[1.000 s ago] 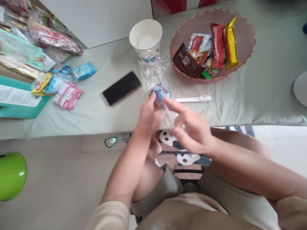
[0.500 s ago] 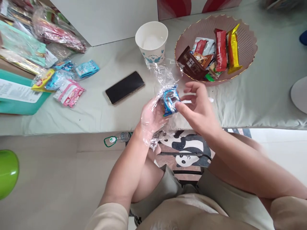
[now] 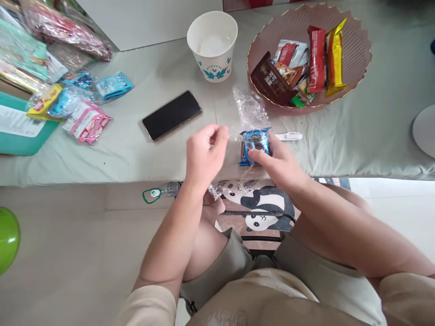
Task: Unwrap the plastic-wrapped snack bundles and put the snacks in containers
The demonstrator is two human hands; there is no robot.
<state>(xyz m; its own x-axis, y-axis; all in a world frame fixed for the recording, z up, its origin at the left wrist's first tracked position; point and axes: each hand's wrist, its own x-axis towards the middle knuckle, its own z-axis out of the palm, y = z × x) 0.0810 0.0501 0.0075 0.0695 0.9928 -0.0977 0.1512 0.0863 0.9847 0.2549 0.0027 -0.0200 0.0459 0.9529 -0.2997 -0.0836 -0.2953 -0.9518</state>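
Observation:
My right hand (image 3: pixel 280 165) grips a small blue snack packet (image 3: pixel 254 144) that sits inside a clear plastic bag (image 3: pixel 250 111), at the near edge of the cloth-covered table (image 3: pixel 356 136). My left hand (image 3: pixel 204 154) is just left of it, fingers curled and pinched together on a bit of the clear plastic. Behind the bag lie a white pen-like stick (image 3: pixel 288 136), a white paper cup (image 3: pixel 212 45) and a pink scalloped basket (image 3: pixel 360 50) filled with several wrapped snacks.
A black phone (image 3: pixel 171 114) lies left of my hands. Farther left are several small blue and pink snack packets (image 3: pixel 86 122), larger bags and a teal box (image 3: pixel 20 136). A green round object (image 3: pixel 7 237) sits on the floor. A panda-print stool (image 3: pixel 258 208) shows between my knees.
The blue packet in its clear bag passed from my left hand to my right hand and dropped toward the table edge. My left hand drew back to the left.

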